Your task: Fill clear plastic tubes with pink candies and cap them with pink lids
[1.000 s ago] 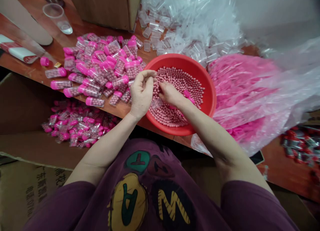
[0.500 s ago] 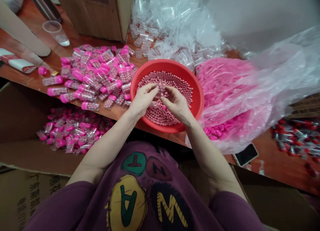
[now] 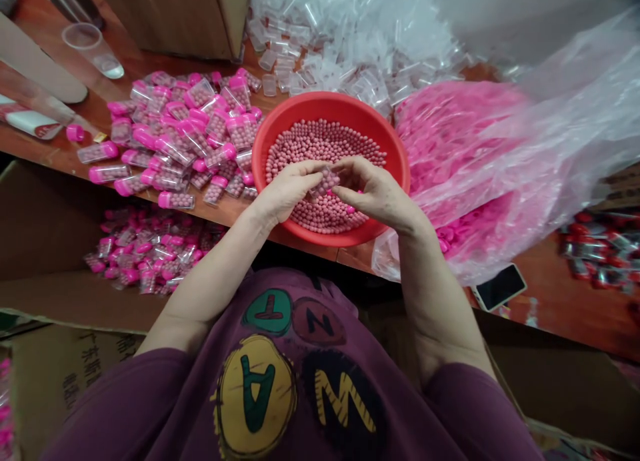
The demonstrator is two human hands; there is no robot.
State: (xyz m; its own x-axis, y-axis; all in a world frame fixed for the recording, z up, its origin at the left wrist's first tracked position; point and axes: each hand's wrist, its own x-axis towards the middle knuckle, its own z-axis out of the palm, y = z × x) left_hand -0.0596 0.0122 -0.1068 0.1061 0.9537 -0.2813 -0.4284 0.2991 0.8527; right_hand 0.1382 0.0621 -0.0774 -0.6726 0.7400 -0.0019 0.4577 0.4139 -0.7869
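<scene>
Over a red bowl point(image 3: 395, 214) of pink beads point(image 3: 320, 138), my left hand point(image 3: 289, 191) grips a small clear container point(image 3: 327, 180) with pink beads in it. My right hand point(image 3: 373, 189) is curved at the container's right side, its fingertips close to it. Something bright pink point(image 3: 351, 209) shows just under my right fingers; whether they hold it is hard to make out. Left of the bowl lies a pile of filled bottles with pink caps point(image 3: 185, 131). A plastic bag of pink caps point(image 3: 460, 134) rests against the bowl's right side.
Empty clear containers point(image 3: 350, 54) are heaped behind the bowl. A cardboard box point(image 3: 175, 21) and a clear cup point(image 3: 95, 48) stand at the back left. More capped bottles point(image 3: 145, 254) lie in a lower box. A phone point(image 3: 500, 288) and red-and-clear items point(image 3: 600, 248) are at the right.
The whole view has shifted, with the table things higher in the picture. My right hand has moved a little to the right and turned over the bowl. The container is still in my left hand.
</scene>
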